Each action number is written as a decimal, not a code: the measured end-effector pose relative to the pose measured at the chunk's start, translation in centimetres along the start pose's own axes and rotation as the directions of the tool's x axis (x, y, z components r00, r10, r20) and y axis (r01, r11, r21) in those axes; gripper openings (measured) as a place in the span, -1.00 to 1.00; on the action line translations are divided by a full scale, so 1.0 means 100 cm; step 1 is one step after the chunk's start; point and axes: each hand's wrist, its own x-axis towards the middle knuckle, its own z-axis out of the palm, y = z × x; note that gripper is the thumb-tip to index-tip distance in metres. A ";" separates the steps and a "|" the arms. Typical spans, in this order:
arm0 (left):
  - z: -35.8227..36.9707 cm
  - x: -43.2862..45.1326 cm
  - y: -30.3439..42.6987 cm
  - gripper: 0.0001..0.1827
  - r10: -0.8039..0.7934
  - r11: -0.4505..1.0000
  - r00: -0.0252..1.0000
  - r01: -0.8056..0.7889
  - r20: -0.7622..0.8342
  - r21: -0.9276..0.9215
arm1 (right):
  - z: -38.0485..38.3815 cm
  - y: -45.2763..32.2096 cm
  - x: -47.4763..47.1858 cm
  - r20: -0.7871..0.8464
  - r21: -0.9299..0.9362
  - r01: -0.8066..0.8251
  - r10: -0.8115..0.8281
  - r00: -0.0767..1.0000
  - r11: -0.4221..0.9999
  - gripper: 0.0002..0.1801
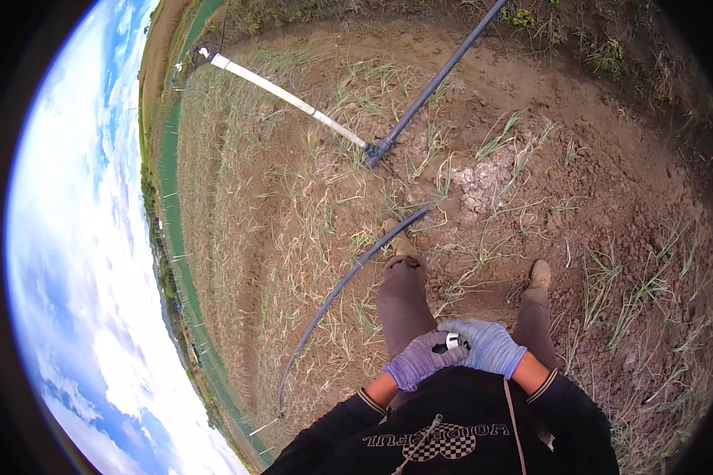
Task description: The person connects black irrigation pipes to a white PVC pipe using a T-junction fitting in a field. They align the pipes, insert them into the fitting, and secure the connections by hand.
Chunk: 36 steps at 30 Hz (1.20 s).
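Observation:
My left hand point(419, 358), in a purplish knit work glove, is closed around a small black-and-white object point(453, 341) in front of my waist. From the other side, my right hand point(486, 345) in a pale blue knit glove grips the same piece. Fingers cover most of it, so whether it is a tape roll or a pipe fitting is unclear. Beyond my hands, a dark plastic pipe point(356, 267) curves over my left boot, and its cut end lies among the plants.
A white pipe point(291, 104) meets a dark pipe point(445, 71) at a black fitting point(377, 151) ahead. Drooping onion-like plants point(502, 139) grow in the brown soil point(570, 196) around my boots. Green netting point(171, 160) edges the field at left.

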 end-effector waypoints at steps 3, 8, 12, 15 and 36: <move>-0.021 0.045 -0.015 -0.70 -0.081 0.991 0.983 0.097 0.168 -0.093 | 0.007 0.050 0.013 -0.056 0.130 -0.085 0.093 0.994 0.988 -0.38; -0.064 0.202 -0.068 -0.58 -0.080 0.990 0.962 0.107 0.260 -0.090 | 0.005 0.195 0.065 -0.142 0.529 -0.212 0.333 0.932 0.822 -0.59; -0.092 0.308 -0.105 -0.59 -0.085 0.996 0.988 0.080 0.131 0.044 | 0.020 0.302 0.120 -0.304 0.668 -0.148 0.450 0.840 0.729 -0.74; -0.111 0.343 -0.115 -0.67 -0.179 0.979 0.983 0.173 0.051 0.107 | 0.041 0.347 0.145 -0.354 0.718 -0.122 0.510 0.784 0.686 -0.76; -0.140 0.366 -0.073 -0.63 -0.231 0.967 0.959 0.245 0.162 -0.074 | 0.065 0.397 0.162 -0.065 0.954 -0.159 0.694 0.717 0.253 -0.85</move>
